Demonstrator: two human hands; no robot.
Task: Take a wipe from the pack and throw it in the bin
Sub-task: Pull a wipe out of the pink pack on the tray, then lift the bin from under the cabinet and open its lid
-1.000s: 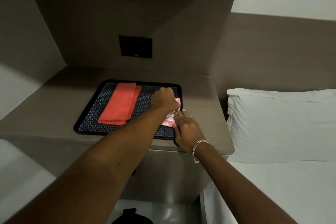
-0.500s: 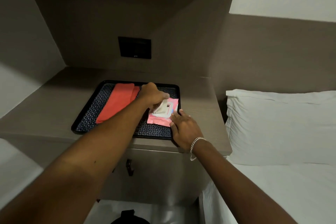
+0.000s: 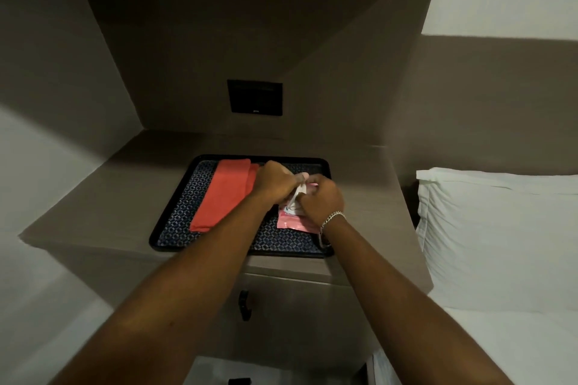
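Observation:
A pink wipe pack lies on the right half of a black patterned tray. My left hand pinches the pack's white flap and holds it lifted off the top. My right hand, with a silver bracelet at the wrist, rests on the pack. Its fingers are curled at the opening, close to the left hand's fingertips. What the right fingers pinch is hidden, and no loose wipe shows.
A folded red cloth lies on the tray's left half. The tray sits on a brown bedside cabinet with a black door handle. A white pillow and bed are at the right. A dark object peeks in at the bottom edge.
My left hand peeled the flap up from the pack and still holds it. My right hand moved from the tray's edge onto the pack, next to the left. The view tilted upward.

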